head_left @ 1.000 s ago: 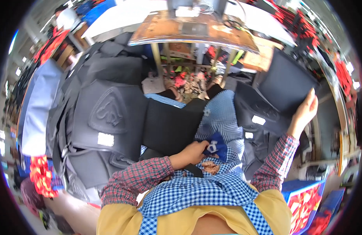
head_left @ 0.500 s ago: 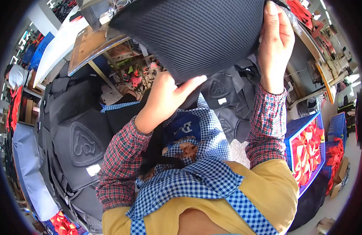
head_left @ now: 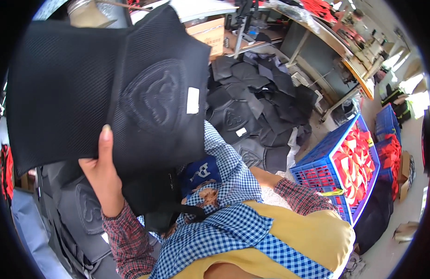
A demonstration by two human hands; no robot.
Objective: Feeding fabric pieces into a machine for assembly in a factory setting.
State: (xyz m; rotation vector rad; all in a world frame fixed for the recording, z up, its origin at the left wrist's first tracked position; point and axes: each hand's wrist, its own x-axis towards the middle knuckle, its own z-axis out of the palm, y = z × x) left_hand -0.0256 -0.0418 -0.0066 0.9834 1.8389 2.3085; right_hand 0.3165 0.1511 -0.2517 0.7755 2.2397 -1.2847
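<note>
A large black ribbed panel [head_left: 75, 88] with an embossed shield-shaped emblem and a small white label fills the upper left. My left hand [head_left: 103, 174] grips its lower edge, thumb on the front face and the other fingers hidden behind it. Low beside my lap, next to the checked blue apron [head_left: 236, 169], is my right hand [head_left: 266, 178]. Only its wrist and back show; its fingers are out of sight behind the apron. More black panels with the same emblem lie in a pile [head_left: 252, 107] beyond my knees.
At the right stands a blue plastic crate [head_left: 317, 169] full of red and white strips. Another stack of black panels [head_left: 80, 209] lies at my left. A workbench [head_left: 335, 42] runs along the far right, and a cardboard box [head_left: 208, 37] sits at the back.
The panel has swung to the left and now shows its embossed face and label. My right hand has let go of it and dropped to my lap. My view has shifted right.
</note>
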